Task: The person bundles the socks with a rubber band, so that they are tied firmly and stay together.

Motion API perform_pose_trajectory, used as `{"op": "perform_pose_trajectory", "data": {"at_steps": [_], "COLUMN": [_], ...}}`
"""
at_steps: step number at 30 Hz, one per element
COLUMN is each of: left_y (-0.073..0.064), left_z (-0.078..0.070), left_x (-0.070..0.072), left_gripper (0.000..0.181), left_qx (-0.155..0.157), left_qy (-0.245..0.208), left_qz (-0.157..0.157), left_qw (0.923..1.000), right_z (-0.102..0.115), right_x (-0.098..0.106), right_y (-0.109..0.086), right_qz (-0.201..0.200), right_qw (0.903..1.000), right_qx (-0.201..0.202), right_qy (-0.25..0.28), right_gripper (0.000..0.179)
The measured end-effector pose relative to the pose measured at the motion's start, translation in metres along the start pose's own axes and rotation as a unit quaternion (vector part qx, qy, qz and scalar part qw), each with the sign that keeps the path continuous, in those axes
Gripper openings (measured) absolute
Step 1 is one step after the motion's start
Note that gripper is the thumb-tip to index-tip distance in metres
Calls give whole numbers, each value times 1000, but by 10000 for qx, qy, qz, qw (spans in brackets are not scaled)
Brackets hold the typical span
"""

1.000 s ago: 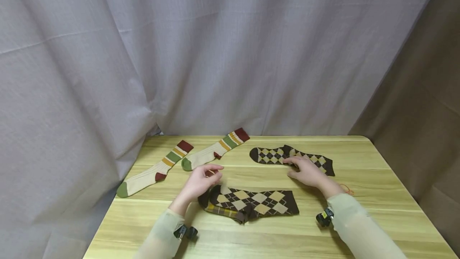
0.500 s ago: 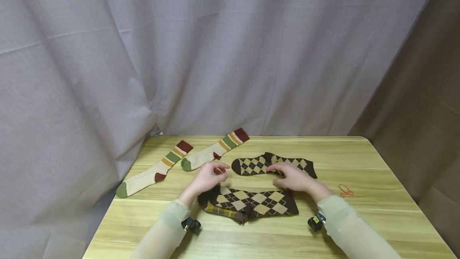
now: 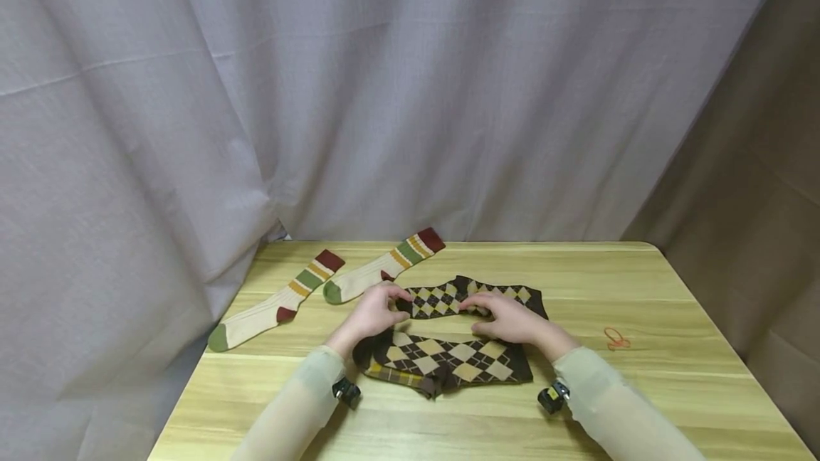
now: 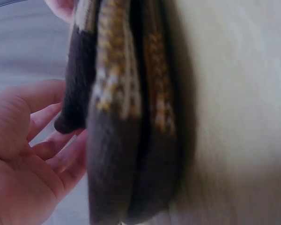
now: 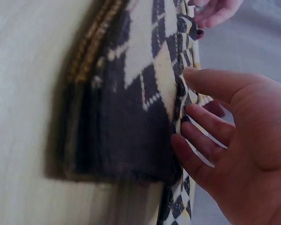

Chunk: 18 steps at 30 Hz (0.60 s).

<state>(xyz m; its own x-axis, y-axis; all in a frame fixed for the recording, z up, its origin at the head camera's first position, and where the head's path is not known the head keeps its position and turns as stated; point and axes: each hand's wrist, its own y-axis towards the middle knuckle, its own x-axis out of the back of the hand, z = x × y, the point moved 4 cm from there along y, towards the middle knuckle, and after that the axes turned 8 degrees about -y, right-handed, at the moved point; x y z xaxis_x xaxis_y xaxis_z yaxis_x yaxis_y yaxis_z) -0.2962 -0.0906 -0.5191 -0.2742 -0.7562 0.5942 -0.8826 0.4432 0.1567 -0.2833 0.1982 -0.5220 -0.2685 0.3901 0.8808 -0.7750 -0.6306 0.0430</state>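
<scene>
A brown argyle sock [image 3: 434, 301] lies flat across the middle of the table, toe to the left. My right hand [image 3: 509, 319] rests its fingertips on that sock near the heel, with the fingers loosely bent. At the toe end, my left hand [image 3: 374, 315] has its fingertips right at the dark tip; in the left wrist view its fingers [image 4: 70, 159] are relaxed beside the dark toe. Nearer to me lies a stack of argyle socks [image 3: 470, 361], its top sock larger-patterned, with a yellow plaid part [image 3: 393, 374] showing underneath at the front edge.
Two cream striped socks, one at the left [image 3: 256, 322] and one farther back [image 3: 359, 279], have green toes and maroon cuffs. Orange rubber bands [image 3: 616, 338] lie on the right of the wooden table [image 3: 692, 390]. Grey curtains [image 3: 410, 105] hang behind.
The far argyle sock has slid left and toward me under my right hand, closer to the stack. My left hand has shifted slightly right and now meets its toe.
</scene>
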Motion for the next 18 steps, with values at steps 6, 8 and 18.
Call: {"op": "perform_pose_trajectory", "data": {"at_steps": [6,8,18], "left_y": [1,1,2], "left_z": [2,4,8], "left_x": [1,1,2], "left_gripper": [30,30,33], "left_qx": [-75,-84,-64], "left_qy": [217,245,473], "left_qz": [105,144,322], "left_qw": [9997,9996,9983], "right_z": [-10,-18,-63], "right_x": [13,19,41], "right_y": [-11,-18,-57], "right_qz": [-390,-529,-614], "right_qw": [9992,9984,9926], "right_qx": [-23,-149,-1022], "right_qy": [94,134,235], "right_gripper": [42,41,41]}}
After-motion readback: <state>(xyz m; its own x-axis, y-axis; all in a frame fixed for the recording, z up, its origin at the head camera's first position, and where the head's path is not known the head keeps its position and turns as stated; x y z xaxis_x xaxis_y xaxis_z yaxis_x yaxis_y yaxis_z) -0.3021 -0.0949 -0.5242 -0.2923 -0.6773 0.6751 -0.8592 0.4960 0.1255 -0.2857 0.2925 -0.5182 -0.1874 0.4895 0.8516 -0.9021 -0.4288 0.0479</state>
